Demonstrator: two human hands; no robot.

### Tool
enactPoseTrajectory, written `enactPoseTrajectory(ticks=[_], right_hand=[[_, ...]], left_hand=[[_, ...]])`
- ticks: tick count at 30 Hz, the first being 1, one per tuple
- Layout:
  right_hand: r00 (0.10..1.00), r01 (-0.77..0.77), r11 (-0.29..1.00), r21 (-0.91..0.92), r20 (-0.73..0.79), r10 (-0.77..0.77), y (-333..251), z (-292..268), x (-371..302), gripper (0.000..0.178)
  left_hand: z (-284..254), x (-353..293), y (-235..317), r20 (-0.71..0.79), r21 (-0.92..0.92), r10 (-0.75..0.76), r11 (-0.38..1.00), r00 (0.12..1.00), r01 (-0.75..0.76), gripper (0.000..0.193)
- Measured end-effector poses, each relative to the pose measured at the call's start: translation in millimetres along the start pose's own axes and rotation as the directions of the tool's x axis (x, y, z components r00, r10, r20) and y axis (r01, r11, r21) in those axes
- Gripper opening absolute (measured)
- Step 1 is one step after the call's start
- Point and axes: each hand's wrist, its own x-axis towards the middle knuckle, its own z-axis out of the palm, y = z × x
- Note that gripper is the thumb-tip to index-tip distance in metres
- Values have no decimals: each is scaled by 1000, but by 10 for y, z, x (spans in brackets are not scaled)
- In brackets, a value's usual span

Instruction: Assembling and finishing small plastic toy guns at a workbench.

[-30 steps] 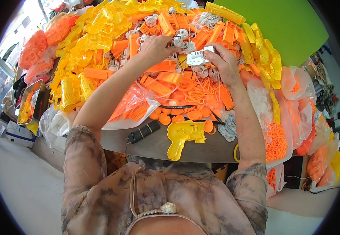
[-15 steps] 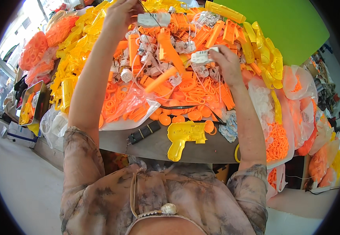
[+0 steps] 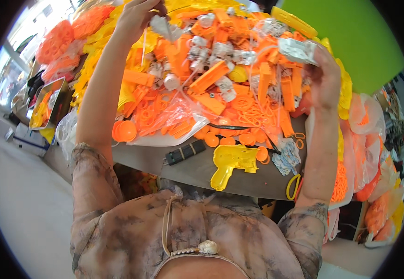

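My left hand (image 3: 136, 17) is raised far over the heap of orange and yellow plastic parts (image 3: 220, 79), pinching a small grey-white part (image 3: 164, 29) with a thin clear string hanging from it. My right hand (image 3: 322, 79) is lifted at the right side of the heap and holds a grey-white plastic piece (image 3: 297, 50) at its fingertips. Several similar grey-white parts (image 3: 220, 49) lie among the orange pieces between my hands.
A yellow toy-gun-shaped shell (image 3: 232, 162) and a black strip (image 3: 185, 152) lie on the grey table near its front edge (image 3: 239, 186). Clear bags of orange parts (image 3: 364, 186) crowd the right. A green board (image 3: 351, 32) stands behind. A tray of yellow pieces (image 3: 46, 104) sits left.
My left hand has gone from the middle of the heap up and away to the far left, carrying a small grey-white part. My right hand rose slightly with its piece.
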Motion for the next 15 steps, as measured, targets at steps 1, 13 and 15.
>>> enactPoseTrajectory(ticks=[1, 13, 15], right_hand=[[1000, 28, 999, -37, -2, -28, 1, -8, 10, 32], [993, -106, 991, -80, 40, 109, 65, -247, -260, 42], [981, -164, 986, -38, 98, 167, 72, -272, -335, 44]], left_hand=[[-112, -18, 45, 200, -211, 82, 977, 976, -39, 27], [-1780, -541, 1470, -610, 759, 339, 508, 716, 406, 31], [-2303, -816, 1651, -161, 896, 432, -314, 887, 315, 30]])
